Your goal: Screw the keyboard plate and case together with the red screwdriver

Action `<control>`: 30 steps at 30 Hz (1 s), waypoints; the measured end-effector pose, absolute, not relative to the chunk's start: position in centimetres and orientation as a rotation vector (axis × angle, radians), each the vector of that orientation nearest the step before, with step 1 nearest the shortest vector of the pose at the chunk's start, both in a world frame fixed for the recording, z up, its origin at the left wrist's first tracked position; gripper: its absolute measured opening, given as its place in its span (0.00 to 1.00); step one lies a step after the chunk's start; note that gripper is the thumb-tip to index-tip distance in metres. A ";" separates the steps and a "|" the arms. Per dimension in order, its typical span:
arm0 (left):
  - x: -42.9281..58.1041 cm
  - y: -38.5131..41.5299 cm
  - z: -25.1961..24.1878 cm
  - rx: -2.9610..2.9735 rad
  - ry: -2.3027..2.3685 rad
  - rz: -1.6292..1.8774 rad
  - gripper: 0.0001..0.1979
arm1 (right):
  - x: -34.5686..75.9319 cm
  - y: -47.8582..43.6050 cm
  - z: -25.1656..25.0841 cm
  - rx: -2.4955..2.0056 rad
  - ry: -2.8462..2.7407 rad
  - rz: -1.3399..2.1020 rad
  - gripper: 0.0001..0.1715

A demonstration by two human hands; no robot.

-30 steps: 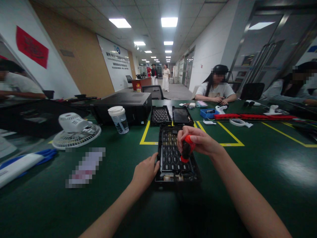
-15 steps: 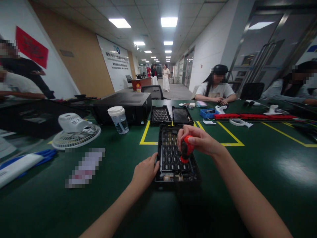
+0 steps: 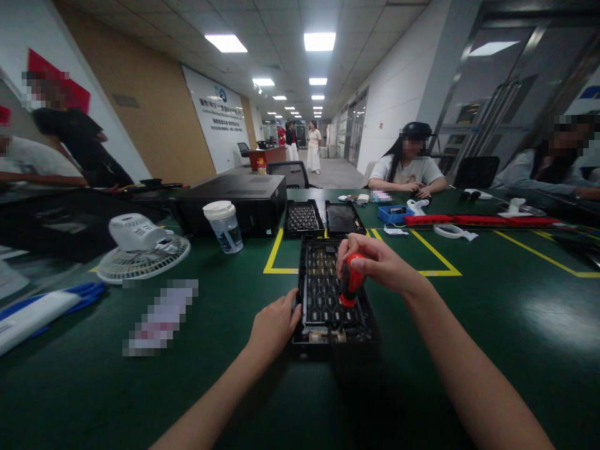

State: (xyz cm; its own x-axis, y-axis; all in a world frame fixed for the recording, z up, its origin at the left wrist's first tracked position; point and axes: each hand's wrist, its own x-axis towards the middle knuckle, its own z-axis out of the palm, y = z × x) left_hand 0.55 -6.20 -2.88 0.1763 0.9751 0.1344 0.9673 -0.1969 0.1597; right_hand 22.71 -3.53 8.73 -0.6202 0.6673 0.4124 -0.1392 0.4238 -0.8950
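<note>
On the green table in front of me lies an open black case (image 3: 321, 300), its inside filled with rows of dark oval cells. My left hand (image 3: 275, 322) is closed on the case's left edge, with the thumb at the rim. A screwdriver (image 3: 349, 284) with a red and black handle stands nearly upright over the right part of the case. Wrapped round the top of that handle are the fingers of my right hand (image 3: 375, 265). The screwdriver's tip points down into the lower right of the case, where it is too dark to make out.
Behind the case sit two similar black trays (image 3: 304, 219). To the left are a lidded cup (image 3: 224, 228), a large black box (image 3: 234, 194) and a white fan (image 3: 140, 250). A blue bin (image 3: 394, 215) and red strips (image 3: 473, 221) lie right. A seated person (image 3: 407, 165) faces the table.
The screwdriver handle has turned slightly in my right hand, which stays in place over the case. My left hand has not moved. At far left, a standing person has shifted and straightened.
</note>
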 end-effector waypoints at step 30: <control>0.7 -6.1 -3.0 2.374 1.949 0.342 0.21 | 22.6 -4.5 10.1 -0.818 -1.953 0.791 0.19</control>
